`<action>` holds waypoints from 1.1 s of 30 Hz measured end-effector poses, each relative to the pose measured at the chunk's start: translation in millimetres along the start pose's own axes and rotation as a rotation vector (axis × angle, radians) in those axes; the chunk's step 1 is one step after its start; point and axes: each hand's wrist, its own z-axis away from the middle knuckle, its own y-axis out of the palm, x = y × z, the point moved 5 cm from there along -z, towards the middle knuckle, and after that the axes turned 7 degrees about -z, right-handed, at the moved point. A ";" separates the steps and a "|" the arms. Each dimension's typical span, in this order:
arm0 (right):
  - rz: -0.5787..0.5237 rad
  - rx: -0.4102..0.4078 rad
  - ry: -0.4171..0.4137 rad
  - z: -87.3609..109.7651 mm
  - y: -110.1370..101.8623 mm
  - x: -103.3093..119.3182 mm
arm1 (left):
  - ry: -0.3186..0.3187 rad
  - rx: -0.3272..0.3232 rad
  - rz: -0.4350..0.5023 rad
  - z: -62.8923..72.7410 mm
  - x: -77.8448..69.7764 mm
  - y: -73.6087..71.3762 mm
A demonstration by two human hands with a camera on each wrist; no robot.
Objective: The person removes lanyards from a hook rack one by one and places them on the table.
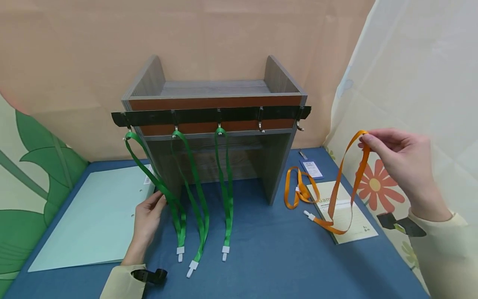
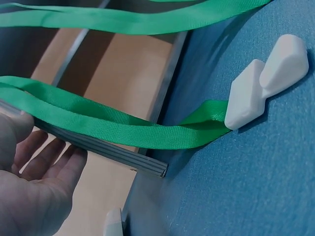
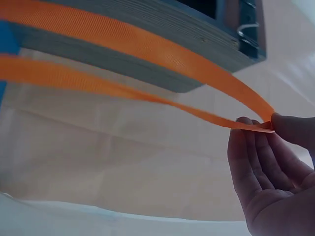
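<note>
Raised at the right, my right hand pinches the top of an orange lanyard between thumb and fingers. Its loop hangs down, and its white clip is low over the table by a notebook. My left hand is beside the grey shelf's left side panel. In the left wrist view, its fingers lie against the panel edge, next to a green lanyard. Three green lanyards hang from hooks on the black rail; the two right-hand hooks hold none.
Another orange lanyard lies on the blue table, partly over the notebook. Behind it is a badge card with a clip. A pale green folder lies at the left.
</note>
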 end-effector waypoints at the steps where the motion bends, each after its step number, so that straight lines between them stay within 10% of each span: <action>1: 0.004 0.015 0.016 2.9 2.4 -4.7 | 0.007 0.005 -0.002 1.0 -4.6 -0.4; 9: 0.044 0.118 0.143 25.9 24.1 -38.3 | -0.007 0.003 -0.025 6.2 -27.1 -2.1; 19: 0.088 0.141 0.196 38.8 42.3 -65.5 | -0.015 -0.019 -0.009 -3.2 5.2 0.6; 33: 0.211 0.231 0.154 72.9 44.8 -112.9 | -0.014 -0.004 -0.011 0.7 1.0 0.0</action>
